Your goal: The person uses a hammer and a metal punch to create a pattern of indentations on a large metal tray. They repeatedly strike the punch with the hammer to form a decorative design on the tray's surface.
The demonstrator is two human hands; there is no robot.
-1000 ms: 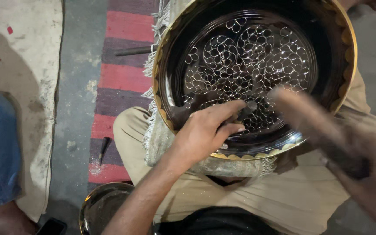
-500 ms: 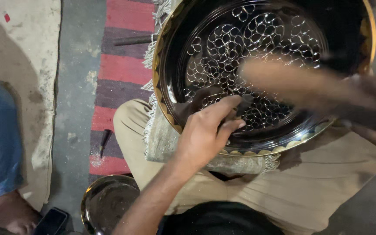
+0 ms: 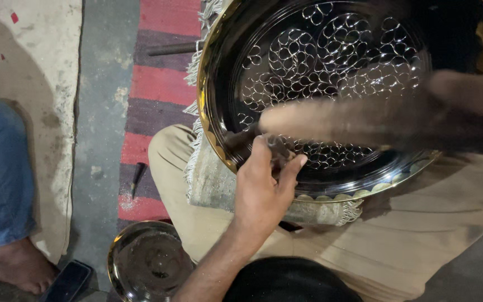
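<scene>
The large round brass tray (image 3: 479, 42), dark inside and chased with a pattern of loops, rests tilted on a folded fringed cloth (image 3: 213, 184) across the person's lap. The left hand (image 3: 264, 193) is closed around a small punch-like tool (image 3: 241, 137) whose tip meets the tray's inner surface near the lower rim. The right hand (image 3: 459, 112) is a motion blur across the tray with a long pale tool (image 3: 320, 118); its grip cannot be made out. A smaller metal dish (image 3: 146, 263) and a phone (image 3: 65, 279) lie on the floor beside a striped rug (image 3: 157, 84).

A large dark round metal tray (image 3: 420, 33) with a gold rim and engraved loop patterns lies tilted across the lap, filling the upper right of the frame.
</scene>
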